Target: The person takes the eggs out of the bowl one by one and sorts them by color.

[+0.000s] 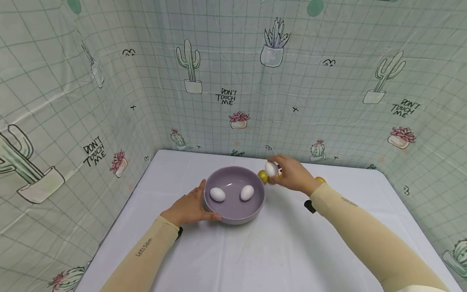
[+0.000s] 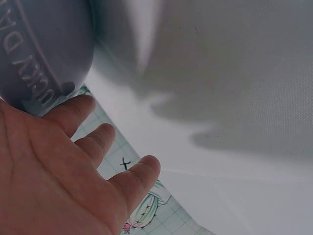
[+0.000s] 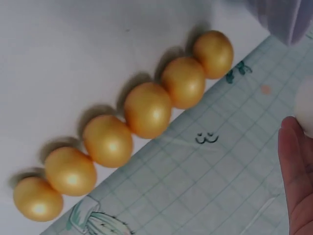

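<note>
A round mauve bowl [image 1: 233,211] stands on the white-covered table with two white eggs inside, one egg [image 1: 217,194] at the left and another egg [image 1: 247,193] at the right. My left hand [image 1: 191,206] rests against the bowl's left side, thumb along the near rim and fingers spread; the left wrist view shows its fingers [image 2: 139,178] extended beside the bowl's outer wall [image 2: 49,44]. Right of the bowl, my right hand [image 1: 292,174] pinches a white egg [image 1: 271,168] between thumb and fingertips, held above the golden eggs. Only that egg's edge appears in the right wrist view.
Several golden eggs [image 3: 147,110] lie in a row toward the table's back, right of the bowl, mostly hidden by my right hand in the head view. A grid-patterned cloth with cactus drawings [image 1: 226,61] hangs behind the table [image 1: 255,259] and along its sides.
</note>
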`<state>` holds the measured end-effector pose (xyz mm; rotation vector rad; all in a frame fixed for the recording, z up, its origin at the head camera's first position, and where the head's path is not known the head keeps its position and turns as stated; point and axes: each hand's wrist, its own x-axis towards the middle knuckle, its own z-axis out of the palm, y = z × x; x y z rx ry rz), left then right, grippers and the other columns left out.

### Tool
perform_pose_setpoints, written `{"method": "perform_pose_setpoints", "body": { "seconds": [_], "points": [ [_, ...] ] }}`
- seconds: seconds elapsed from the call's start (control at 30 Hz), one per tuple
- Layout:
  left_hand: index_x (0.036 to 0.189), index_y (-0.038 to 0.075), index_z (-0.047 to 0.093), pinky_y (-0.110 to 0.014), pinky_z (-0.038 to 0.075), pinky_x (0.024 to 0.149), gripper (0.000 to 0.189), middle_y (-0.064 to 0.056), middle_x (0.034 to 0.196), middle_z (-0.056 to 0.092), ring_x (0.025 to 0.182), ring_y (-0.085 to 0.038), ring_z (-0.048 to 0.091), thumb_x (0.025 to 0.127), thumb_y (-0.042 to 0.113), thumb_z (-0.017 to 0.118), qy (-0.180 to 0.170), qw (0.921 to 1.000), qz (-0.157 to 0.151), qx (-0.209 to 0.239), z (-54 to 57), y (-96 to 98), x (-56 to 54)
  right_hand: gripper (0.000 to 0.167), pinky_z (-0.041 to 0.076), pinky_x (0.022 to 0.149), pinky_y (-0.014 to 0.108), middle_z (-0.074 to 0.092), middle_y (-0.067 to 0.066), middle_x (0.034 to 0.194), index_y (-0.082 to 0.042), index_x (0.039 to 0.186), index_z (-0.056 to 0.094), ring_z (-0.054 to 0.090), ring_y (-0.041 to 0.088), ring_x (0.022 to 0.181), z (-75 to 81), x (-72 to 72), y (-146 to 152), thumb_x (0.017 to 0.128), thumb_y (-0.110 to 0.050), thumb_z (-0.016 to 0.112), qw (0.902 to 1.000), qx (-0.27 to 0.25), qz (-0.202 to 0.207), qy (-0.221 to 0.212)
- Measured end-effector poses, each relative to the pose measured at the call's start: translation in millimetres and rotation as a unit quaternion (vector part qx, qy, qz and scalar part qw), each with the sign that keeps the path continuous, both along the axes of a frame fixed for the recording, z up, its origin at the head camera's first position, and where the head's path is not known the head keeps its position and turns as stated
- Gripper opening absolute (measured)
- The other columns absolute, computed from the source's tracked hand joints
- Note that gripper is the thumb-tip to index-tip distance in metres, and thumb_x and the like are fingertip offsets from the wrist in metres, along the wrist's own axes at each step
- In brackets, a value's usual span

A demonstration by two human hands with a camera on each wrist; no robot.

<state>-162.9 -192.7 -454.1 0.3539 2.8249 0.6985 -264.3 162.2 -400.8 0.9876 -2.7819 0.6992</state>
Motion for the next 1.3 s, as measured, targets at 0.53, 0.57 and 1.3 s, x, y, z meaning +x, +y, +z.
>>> {"method": "perform_pose_setpoints", "body": {
  "seconds": [0.53, 0.57, 1.3],
  "points": [
    [0.159, 0.002, 0.003, -0.056, 0.030, 0.110, 0.141, -0.021, 0.157, 0.031, 0.144, -0.035, 0.031, 0.065, 0.081, 0.072, 0.006, 1.0000, 0.001, -0.002, -2.3, -1.6, 0.2, 0.056, 0.053, 0.081, 0.044, 0.062, 0.017, 0.123, 0.000, 0.128, 0.061, 0.066, 0.032, 0.095, -30.9, 4.2, 27.3, 0.078, -0.012, 0.082, 0.9984, 0.048, -0.023, -0.019],
    [0.159, 0.002, 0.003, -0.056, 0.031, 0.110, 0.141, -0.021, 0.157, 0.031, 0.143, -0.036, 0.032, 0.065, 0.081, 0.072, 0.006, 1.0000, 0.001, -0.003, -2.3, -1.6, 0.2, 0.056, 0.053, 0.081, 0.044, 0.062, 0.017, 0.123, -0.001, 0.128, 0.061, 0.066, 0.030, 0.094, -32.4, 4.8, 27.6, 0.078, -0.013, 0.083, 0.9980, 0.054, -0.027, -0.021],
    [0.159, 0.000, 0.005, -0.054, 0.031, 0.111, 0.140, -0.022, 0.156, 0.032, 0.144, -0.035, 0.032, 0.065, 0.078, 0.074, 0.005, 1.0000, 0.000, 0.008, 2.0, -0.5, 1.8, 0.054, 0.051, 0.084, 0.044, 0.064, 0.008, 0.108, -0.002, 0.125, 0.063, 0.061, 0.023, 0.094, -68.1, 8.1, 27.2, 0.078, -0.020, 0.083, 0.9941, 0.101, -0.030, -0.026]
  ]
}}
